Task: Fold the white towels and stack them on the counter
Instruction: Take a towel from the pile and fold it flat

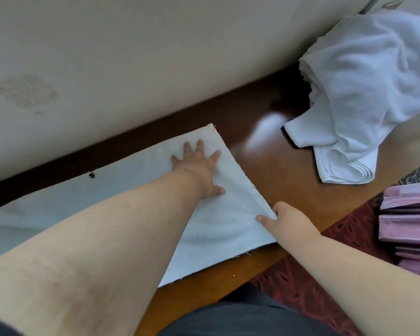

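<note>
A white towel [214, 214] lies flat along the brown worktop [272, 166] against the wall, and a loose heap of towels [357, 93] waits at the far right. You look to be mid-fold — smoothing it first. Your left hand [199, 166] presses flat, fingers spread. Your right hand [289, 219] pinches the near corner; next, lift that corner and carry it across — edges matched.

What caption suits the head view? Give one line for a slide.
Left hand flattens a white towel on the wooden counter; right hand pinches its corner.
</note>
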### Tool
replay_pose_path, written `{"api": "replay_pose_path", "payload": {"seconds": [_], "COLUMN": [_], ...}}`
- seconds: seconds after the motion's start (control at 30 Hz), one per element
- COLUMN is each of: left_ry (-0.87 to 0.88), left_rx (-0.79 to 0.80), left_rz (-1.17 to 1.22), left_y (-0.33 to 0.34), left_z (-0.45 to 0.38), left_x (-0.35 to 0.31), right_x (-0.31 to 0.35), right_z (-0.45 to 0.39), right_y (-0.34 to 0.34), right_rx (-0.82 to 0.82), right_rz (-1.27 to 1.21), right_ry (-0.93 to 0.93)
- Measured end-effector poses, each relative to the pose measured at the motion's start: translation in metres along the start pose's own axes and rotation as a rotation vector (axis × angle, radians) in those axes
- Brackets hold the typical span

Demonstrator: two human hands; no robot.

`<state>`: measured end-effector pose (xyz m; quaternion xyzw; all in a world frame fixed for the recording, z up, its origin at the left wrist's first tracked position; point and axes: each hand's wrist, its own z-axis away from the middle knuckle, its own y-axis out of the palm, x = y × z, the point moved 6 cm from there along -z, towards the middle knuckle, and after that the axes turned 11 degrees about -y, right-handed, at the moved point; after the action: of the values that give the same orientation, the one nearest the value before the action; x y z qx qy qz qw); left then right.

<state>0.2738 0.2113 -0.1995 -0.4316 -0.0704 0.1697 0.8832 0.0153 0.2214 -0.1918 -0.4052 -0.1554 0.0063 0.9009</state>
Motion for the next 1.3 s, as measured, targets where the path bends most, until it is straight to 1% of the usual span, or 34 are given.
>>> {"api": "replay_pose_path", "payload": {"seconds": [0.07, 0.1, 0.17, 0.2, 0.23, 0.27, 0.3, 0.33, 0.4, 0.47, 0.53, 0.6, 0.7, 0.73, 0.83, 0.9, 0.97, 1.0, 1.07, 1.13, 1.17, 1.23, 1.27, 1.3], "left_ry": [0.138, 0.174, 0.176, 0.162, 0.144, 0.122, 0.09, 0.05, -0.034, -0.111, -0.185, -0.264, -0.395, -0.451, -0.591, -0.572, -0.518, -0.503, -0.479, -0.466, -0.463, -0.472, -0.49, -0.502], "left_rx": [-0.017, -0.02, -0.062, -0.107, -0.16, -0.205, -0.232, -0.24, -0.225, -0.216, -0.22, -0.234, -0.238, -0.213, -0.036, 0.069, 0.07, 0.052, 0.009, -0.052, -0.099, -0.174, -0.158, -0.098], "left_rz": [0.119, 0.181, 0.246, 0.247, 0.233, 0.213, 0.193, 0.176, 0.146, 0.124, 0.138, 0.166, 0.193, 0.212, 0.31, 0.312, 0.278, 0.266, 0.271, 0.333, 0.364, 0.401, 0.404, 0.392], "left_y": [-0.004, -0.005, -0.002, 0.0, 0.003, 0.007, 0.013, 0.019, 0.035, 0.05, 0.065, 0.08, 0.109, 0.122, 0.163, 0.185, 0.193, 0.193, 0.191, 0.186, 0.183, 0.18, 0.18, 0.182], "left_z": [0.001, 0.005, 0.017, 0.027, 0.039, 0.053, 0.067, 0.082, 0.109, 0.135, 0.159, 0.182, 0.217, 0.227, 0.257, 0.272, 0.282, 0.286, 0.29, 0.293, 0.293, 0.29, 0.287, 0.285], "left_x": [-0.015, -0.017, -0.007, 0.003, 0.016, 0.032, 0.05, 0.07, 0.111, 0.15, 0.186, 0.219, 0.265, 0.281, 0.327, 0.347, 0.357, 0.359, 0.363, 0.371, 0.377, 0.394, 0.403, 0.41], "right_x": [-0.021, -0.031, -0.039, -0.035, -0.025, -0.007, 0.015, 0.041, 0.096, 0.154, 0.204, 0.237, 0.258, 0.261, 0.275, 0.291, 0.316, 0.328, 0.343, 0.344, 0.343, 0.346, 0.349, 0.352], "right_z": [0.001, 0.003, 0.007, 0.008, 0.008, 0.008, 0.009, 0.01, 0.015, 0.028, 0.043, 0.051, 0.052, 0.052, 0.053, 0.056, 0.068, 0.077, 0.096, 0.109, 0.113, 0.119, 0.123, 0.128], "right_y": [-0.008, -0.012, -0.019, -0.023, -0.023, -0.02, -0.013, -0.002, 0.026, 0.054, 0.079, 0.101, 0.126, 0.129, 0.129, 0.131, 0.145, 0.158, 0.19, 0.217, 0.225, 0.229, 0.23, 0.233], "right_rx": [0.003, -0.005, -0.074, -0.145, -0.209, -0.248, -0.243, -0.196, -0.087, -0.04, -0.016, 0.042, 0.207, 0.227, 0.157, 0.086, 0.065, 0.099, 0.234, 0.352, 0.359, 0.289, 0.25, 0.239], "right_rz": [0.033, 0.035, 0.03, 0.075, 0.161, 0.269, 0.365, 0.439, 0.499, 0.499, 0.498, 0.519, 0.643, 0.669, 0.688, 0.73, 0.718, 0.701, 0.705, 0.776, 0.803, 0.812, 0.824, 0.852], "right_ry": [0.061, 0.092, 0.094, 0.036, -0.063, -0.185, -0.304, -0.405, -0.574, -0.719, -0.81, -0.816, -0.727, -0.696, -0.65, -0.657, -0.742, -0.804, -0.885, -0.87, -0.855, -0.887, -0.942, -1.01]}}
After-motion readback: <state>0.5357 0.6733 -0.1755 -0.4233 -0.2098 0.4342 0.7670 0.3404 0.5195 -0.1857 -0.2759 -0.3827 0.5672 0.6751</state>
